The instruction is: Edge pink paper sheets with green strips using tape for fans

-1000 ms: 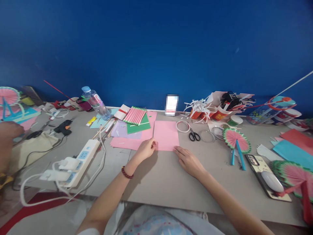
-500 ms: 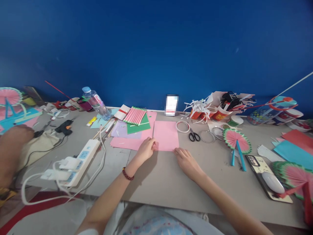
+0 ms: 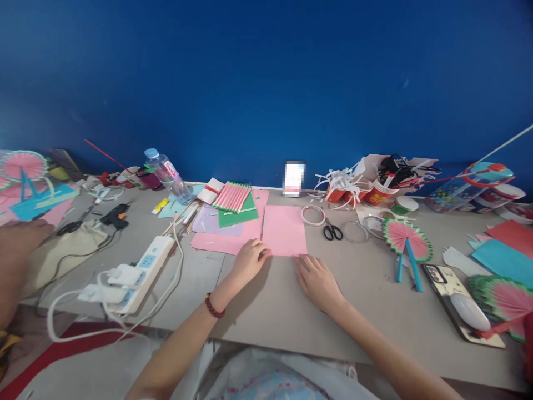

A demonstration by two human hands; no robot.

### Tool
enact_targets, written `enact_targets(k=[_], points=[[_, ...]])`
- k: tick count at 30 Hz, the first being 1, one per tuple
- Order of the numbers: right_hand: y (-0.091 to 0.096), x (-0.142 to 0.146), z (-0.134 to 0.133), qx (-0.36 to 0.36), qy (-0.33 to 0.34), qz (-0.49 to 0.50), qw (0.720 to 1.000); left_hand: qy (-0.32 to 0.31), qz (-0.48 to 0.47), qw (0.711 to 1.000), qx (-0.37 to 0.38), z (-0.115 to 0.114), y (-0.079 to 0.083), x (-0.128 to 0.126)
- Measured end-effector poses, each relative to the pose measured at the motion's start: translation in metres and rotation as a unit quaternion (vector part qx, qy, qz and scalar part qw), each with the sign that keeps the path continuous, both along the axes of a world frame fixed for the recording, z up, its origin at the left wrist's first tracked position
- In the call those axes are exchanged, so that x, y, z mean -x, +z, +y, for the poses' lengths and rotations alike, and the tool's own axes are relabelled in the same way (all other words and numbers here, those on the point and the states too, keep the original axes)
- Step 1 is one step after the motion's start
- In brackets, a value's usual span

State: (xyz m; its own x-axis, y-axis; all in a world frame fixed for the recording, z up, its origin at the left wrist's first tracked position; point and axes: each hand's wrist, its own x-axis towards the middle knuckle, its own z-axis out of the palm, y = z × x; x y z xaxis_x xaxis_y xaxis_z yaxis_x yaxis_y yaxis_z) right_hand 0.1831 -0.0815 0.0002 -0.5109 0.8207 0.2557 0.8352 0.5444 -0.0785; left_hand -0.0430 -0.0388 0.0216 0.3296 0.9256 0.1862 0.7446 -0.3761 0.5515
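A pink sheet of paper (image 3: 285, 228) lies flat before me, its near edge between my two hands. My left hand (image 3: 251, 260), with a dark red bead bracelet on the wrist, has its fingers curled and closed at the sheet's near left corner. At the near right corner, my right hand (image 3: 315, 279) holds the edge, fingers close together and bent over it; its thumb is mostly hidden. Left of the sheet, a pleated pink paper with green edges (image 3: 232, 197) rests on a green sheet (image 3: 239, 215), above more pink paper.
Black scissors (image 3: 332, 231) and tape rolls (image 3: 313, 215) lie to the right, near a paper fan (image 3: 407, 239) and a phone (image 3: 447, 294) under a white mouse. Leftward are a power strip (image 3: 144, 272), a tilted bottle (image 3: 169, 175) and another person's hand (image 3: 25, 239).
My right hand has turned slightly, its fingers further over the sheet's corner. My left hand has shifted slightly right and down along the near edge. The view has moved a little.
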Motion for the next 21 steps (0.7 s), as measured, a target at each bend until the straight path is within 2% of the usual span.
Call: enact_targets(k=[6, 9, 16, 21], points=[[-0.004, -0.003, 0.003, 0.02, -0.01, 0.031, 0.999, 0.002, -0.059, 0.997, 0.042, 0.014, -0.014, 0.008], [-0.004, -0.003, 0.003, 0.019, -0.01, 0.032, 0.999, 0.002, -0.047, 0.998, 0.038, 0.016, -0.016, 0.009], [-0.003, -0.002, 0.002, 0.012, -0.015, 0.036, 0.999, 0.001, 0.035, 0.999, 0.03, 0.014, -0.012, 0.002], [-0.003, -0.01, 0.012, 0.048, 0.003, 0.089, 0.995, -0.004, 0.029, 0.999, 0.023, 0.01, -0.009, 0.005]])
